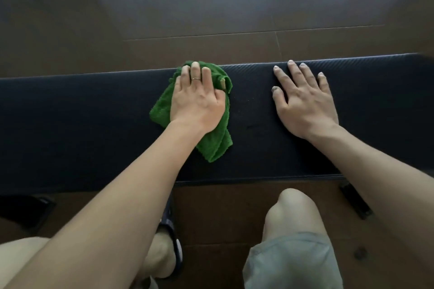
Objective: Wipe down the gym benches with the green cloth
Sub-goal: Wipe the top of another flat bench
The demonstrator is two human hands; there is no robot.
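While the left hand [196, 98] lies flat on the green cloth [212, 141], fingers nearly straight and pressing it onto the worktop [94, 124], the cloth is bunched rather than spread: folds stick out past the fingertips at the far edge of the padding, and a loose tail trails back beside the wrist towards the person. Nothing is curled round the cloth, so only downward pressure holds it. The right hand [303, 101] rests well apart to the other side, fingers splayed and straight, palm down on the bare black padding, holding nothing and seemingly bracing the body.

The head view is the only one, and it suggests these risks. With so small a patch of cloth under the palm, a stroke could slide the hand off it and leave the skin rubbing the padding instead. The loose tail may fold under or drag, so that streaks are left unwiped. The fingertips sit right at the far edge; a push further that way could carry the cloth over the rim and drop it to the floor [211, 7]. The stretch under and around the bracing hand looks likely to be missed unless that hand shifts. Leaning weight on it could also tip the balance if the padding is slick; whether it is damp cannot be told.
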